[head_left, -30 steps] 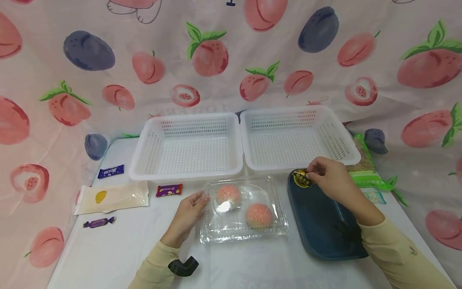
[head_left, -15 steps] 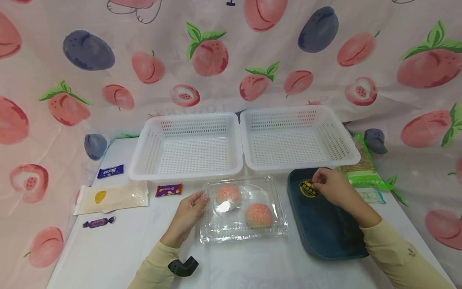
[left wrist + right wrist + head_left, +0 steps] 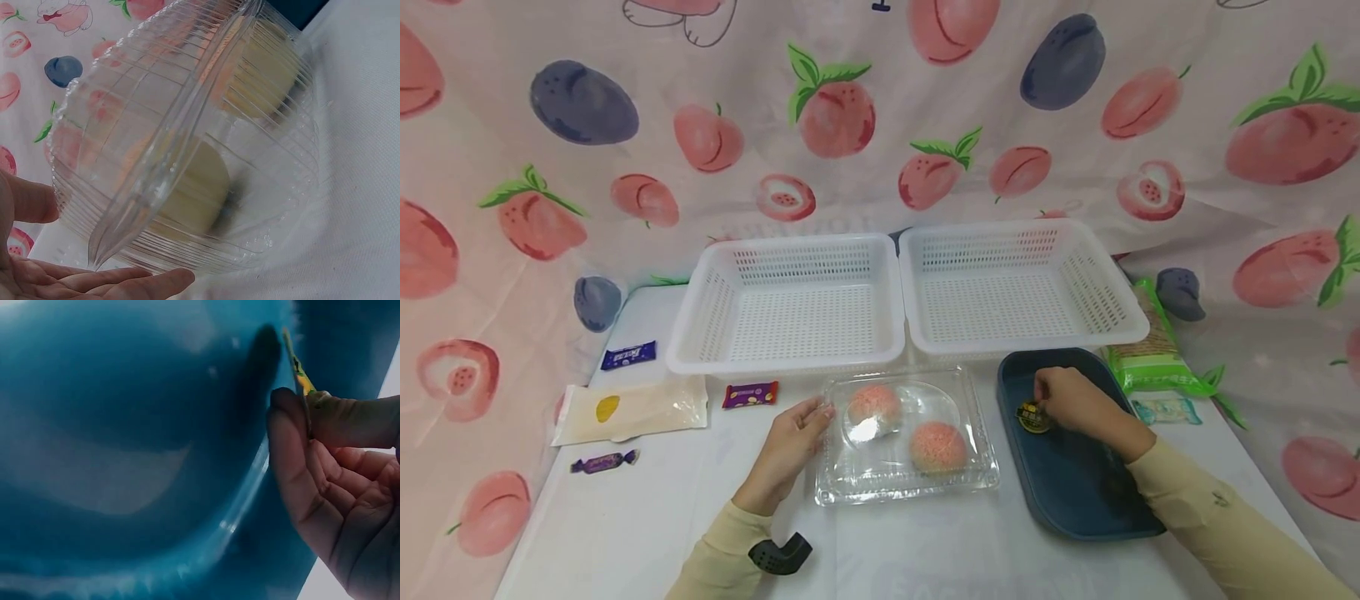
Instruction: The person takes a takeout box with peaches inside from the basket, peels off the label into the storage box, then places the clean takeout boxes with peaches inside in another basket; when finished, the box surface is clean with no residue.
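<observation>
In the head view my left hand point(image 3: 786, 450) rests at the left edge of a clear plastic clamshell box point(image 3: 891, 487), its fingertips right at the rim. Two round buns with pink crumbs, a left bun point(image 3: 874, 406) and a right bun point(image 3: 938, 447), lie inside. The left wrist view shows the fingers point(image 3: 150, 287) extended along the box's side. My right hand point(image 3: 1075, 408) pinches a round black-and-gold sticker point(image 3: 1033, 418) between thumb and forefinger, over the dark blue tray point(image 3: 1082, 500). Edge-on, the sticker point(image 3: 299, 375) stands up from the fingertips in the right wrist view.
Behind stand a left white basket point(image 3: 805, 362) and a right white basket point(image 3: 1022, 337). Leftward lie a blue packet point(image 3: 628, 356), a cream package point(image 3: 647, 410), a purple twist-wrapped candy point(image 3: 604, 462) and a purple-red packet point(image 3: 750, 395). A green bag point(image 3: 1157, 375) and pale-blue packet point(image 3: 1165, 410) lie right.
My right hand has moved toward the near side of the tray with the sticker, from the tray's far left corner. The left hand and the clamshell box have stayed in place.
</observation>
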Demonstrator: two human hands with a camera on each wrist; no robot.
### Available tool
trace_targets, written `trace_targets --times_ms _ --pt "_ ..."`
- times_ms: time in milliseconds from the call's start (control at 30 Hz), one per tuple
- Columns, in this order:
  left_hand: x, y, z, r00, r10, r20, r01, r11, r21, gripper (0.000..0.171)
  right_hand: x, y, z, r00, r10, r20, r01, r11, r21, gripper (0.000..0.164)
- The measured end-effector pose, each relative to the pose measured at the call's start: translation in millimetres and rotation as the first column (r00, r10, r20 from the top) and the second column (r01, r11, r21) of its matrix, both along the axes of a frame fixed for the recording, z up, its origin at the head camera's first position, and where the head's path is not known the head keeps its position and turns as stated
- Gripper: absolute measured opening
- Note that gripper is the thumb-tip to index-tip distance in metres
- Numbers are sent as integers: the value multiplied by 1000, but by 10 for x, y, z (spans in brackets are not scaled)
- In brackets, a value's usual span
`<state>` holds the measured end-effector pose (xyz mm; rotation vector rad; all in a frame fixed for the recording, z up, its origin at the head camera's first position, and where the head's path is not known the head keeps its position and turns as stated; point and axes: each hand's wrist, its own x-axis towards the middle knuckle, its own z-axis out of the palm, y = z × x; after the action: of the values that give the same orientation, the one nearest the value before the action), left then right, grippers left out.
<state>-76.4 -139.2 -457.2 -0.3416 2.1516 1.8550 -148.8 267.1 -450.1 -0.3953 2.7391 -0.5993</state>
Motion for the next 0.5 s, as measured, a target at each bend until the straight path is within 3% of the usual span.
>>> trace_targets --times_ms 267,500 --pt "-5 1 -12 1000 4 -4 -4 1000 5 58 -34 -84 -97 999 26 26 -28 997 77 10" --pt "-15 -1 -8 1000 0 -8 0 1000 12 58 8 -106 -98 994 77 -84 -60 982 181 13"
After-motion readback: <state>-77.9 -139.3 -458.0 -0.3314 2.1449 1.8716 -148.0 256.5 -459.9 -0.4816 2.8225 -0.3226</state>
